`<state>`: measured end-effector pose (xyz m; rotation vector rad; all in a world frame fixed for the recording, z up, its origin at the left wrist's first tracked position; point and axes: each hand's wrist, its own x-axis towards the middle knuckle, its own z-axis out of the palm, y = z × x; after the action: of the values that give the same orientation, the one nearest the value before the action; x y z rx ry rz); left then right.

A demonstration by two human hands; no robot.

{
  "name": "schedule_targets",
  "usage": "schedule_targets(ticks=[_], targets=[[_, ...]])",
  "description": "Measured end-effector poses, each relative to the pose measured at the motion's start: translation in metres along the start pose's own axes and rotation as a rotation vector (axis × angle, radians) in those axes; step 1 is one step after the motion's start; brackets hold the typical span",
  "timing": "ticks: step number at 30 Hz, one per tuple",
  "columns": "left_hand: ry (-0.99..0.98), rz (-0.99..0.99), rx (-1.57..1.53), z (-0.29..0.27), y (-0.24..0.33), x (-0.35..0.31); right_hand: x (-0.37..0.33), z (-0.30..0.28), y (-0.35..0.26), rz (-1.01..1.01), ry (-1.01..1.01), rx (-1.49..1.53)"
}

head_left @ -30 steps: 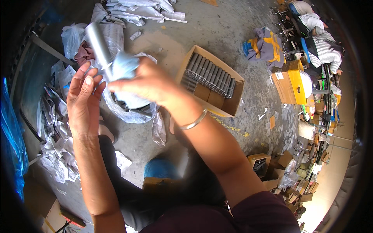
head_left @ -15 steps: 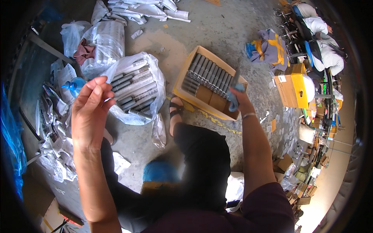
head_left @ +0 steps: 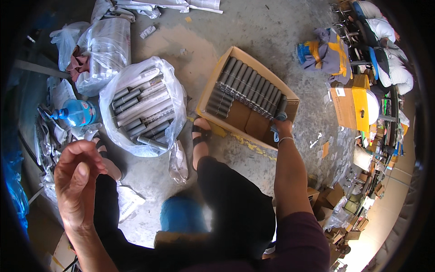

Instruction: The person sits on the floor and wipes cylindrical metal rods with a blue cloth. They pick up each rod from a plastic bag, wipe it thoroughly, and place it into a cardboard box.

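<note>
My left hand (head_left: 74, 186) is raised at the left, palm inward, fingers loosely curled and apart with nothing in them. My right hand (head_left: 283, 128) reaches into the right end of a cardboard box (head_left: 214, 87) and grips a blue-grey cloth (head_left: 274, 132). Just beyond those fingers, at the end of the top row, is a dark grey tube (head_left: 282, 105); whether the hand still grips it I cannot tell. Several stacked grey tubes (head_left: 247, 84) fill the box's far side. Left of the box, a plastic-lined round container (head_left: 107, 102) holds more grey tubes (head_left: 128, 105) among paper-wrapped rolls (head_left: 146, 111).
A blue-tinted bottle (head_left: 78, 113) stands at the left, near crumpled paper. Plastic-wrapped bundles (head_left: 106, 52) lie behind the container. My sandalled foot (head_left: 200, 138) is between container and box. On the right are a yellow-and-brown carton (head_left: 351, 106) and seated people (head_left: 392, 65).
My left hand has lowered toward me and left, uncovering the bottle. The right hand has moved slightly lower, and a tube shows at the row's right end. The whole view has shifted slightly.
</note>
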<state>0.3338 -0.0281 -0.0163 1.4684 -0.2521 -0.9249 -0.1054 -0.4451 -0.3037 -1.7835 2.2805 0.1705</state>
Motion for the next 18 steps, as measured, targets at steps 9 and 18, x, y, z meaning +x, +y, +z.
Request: schedule_targets(ticks=[9, 18], targets=[[0.037, -0.037, 0.178, 0.016, -0.007, 0.003, 0.031, 0.015, -0.015, -0.044, 0.068, -0.093], [0.03, -0.039, 0.196, 0.014, -0.003, -0.002, 0.008, 0.039, 0.001, -0.12, 0.257, 0.171]])
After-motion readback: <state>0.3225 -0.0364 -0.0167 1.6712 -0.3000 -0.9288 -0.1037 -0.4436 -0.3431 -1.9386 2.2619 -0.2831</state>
